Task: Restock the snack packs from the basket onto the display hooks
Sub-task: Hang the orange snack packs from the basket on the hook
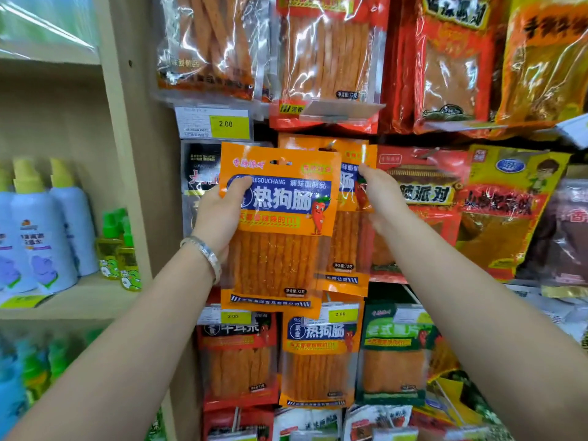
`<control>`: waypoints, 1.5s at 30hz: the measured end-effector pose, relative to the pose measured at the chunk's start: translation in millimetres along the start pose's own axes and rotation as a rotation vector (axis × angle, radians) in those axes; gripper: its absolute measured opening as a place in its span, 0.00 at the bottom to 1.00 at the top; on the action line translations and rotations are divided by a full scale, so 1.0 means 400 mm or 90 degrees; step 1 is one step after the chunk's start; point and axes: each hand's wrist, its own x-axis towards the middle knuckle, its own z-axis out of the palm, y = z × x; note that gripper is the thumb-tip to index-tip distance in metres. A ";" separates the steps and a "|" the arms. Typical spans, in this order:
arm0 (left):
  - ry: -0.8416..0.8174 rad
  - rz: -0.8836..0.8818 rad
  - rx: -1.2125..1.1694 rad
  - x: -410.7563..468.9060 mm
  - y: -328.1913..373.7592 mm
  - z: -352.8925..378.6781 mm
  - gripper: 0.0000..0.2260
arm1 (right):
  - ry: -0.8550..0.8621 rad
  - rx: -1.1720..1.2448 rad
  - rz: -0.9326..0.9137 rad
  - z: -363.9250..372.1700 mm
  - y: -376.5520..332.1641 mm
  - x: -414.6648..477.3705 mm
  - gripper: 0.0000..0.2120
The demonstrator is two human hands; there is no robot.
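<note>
My left hand (219,211) grips an orange snack pack (280,230) by its left edge, thumb on the blue label, and holds it upright in front of the display. Its hang hole at the top is free of any hook. Just behind and to the right, matching orange packs (348,237) hang on a hook. My right hand (380,195) holds those hanging packs at their right edge, fingers on the front one. The basket is out of view.
Red, yellow and green snack packs (423,198) hang in rows above, to the right and below, with yellow price tags (227,124) between the rows. A beige shelf post (140,173) stands to the left, and beyond it spray bottles (41,230) stand on a shelf.
</note>
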 end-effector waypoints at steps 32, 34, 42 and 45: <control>-0.074 0.424 0.225 0.023 0.083 0.163 0.28 | 0.080 -0.063 -0.298 -0.006 -0.025 0.018 0.13; -0.086 0.424 0.223 0.025 0.078 0.156 0.29 | 0.090 -0.062 -0.302 -0.011 -0.010 0.029 0.14; -0.131 0.403 0.364 0.015 -0.054 0.140 0.29 | 0.187 -0.227 -0.468 -0.026 0.109 0.012 0.19; -0.142 0.459 0.489 -0.008 -0.139 0.118 0.26 | 0.222 -0.456 -0.639 -0.038 0.196 -0.019 0.23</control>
